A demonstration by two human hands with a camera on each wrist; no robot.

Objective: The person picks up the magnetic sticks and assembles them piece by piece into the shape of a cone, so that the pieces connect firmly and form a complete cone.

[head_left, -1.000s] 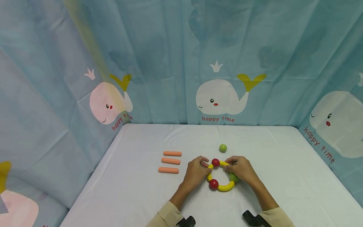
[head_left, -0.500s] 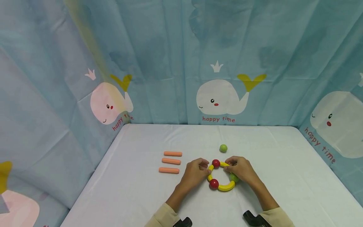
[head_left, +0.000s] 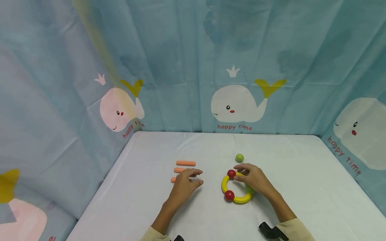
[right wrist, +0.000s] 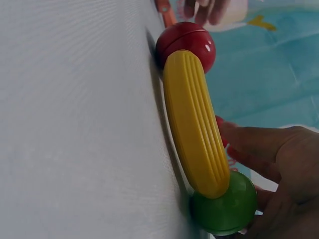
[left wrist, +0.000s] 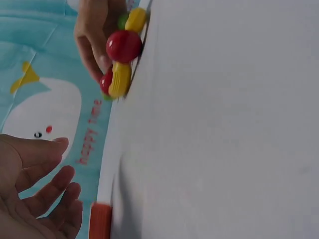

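A ring of yellow banana-shaped pieces (head_left: 242, 199), two red balls (head_left: 229, 195) and a green ball (right wrist: 225, 206) lies on the white table. Around its far right part hovers my right hand (head_left: 254, 179), index finger and thumb apart; the thumb tip is close to the far red ball (head_left: 231, 174), and I cannot tell whether it touches. My left hand (head_left: 184, 187) is left of the ring, thumb and fingers spread, holding nothing. It partly covers the orange sausage-like sticks (head_left: 185, 163). One stick's end (left wrist: 100, 221) shows beside that hand in the left wrist view.
A smaller light green ball (head_left: 239, 158) sits behind the ring. The white-covered table (head_left: 144, 201) meets a blue curtain (head_left: 175, 100) with whale prints at the back and sides. Black wrist devices (head_left: 272, 231) sit by the sleeves.
My left hand has left the ring and moved left to the orange sticks. My right hand's finger and thumb have parted at the ring, which stays nearly in place.
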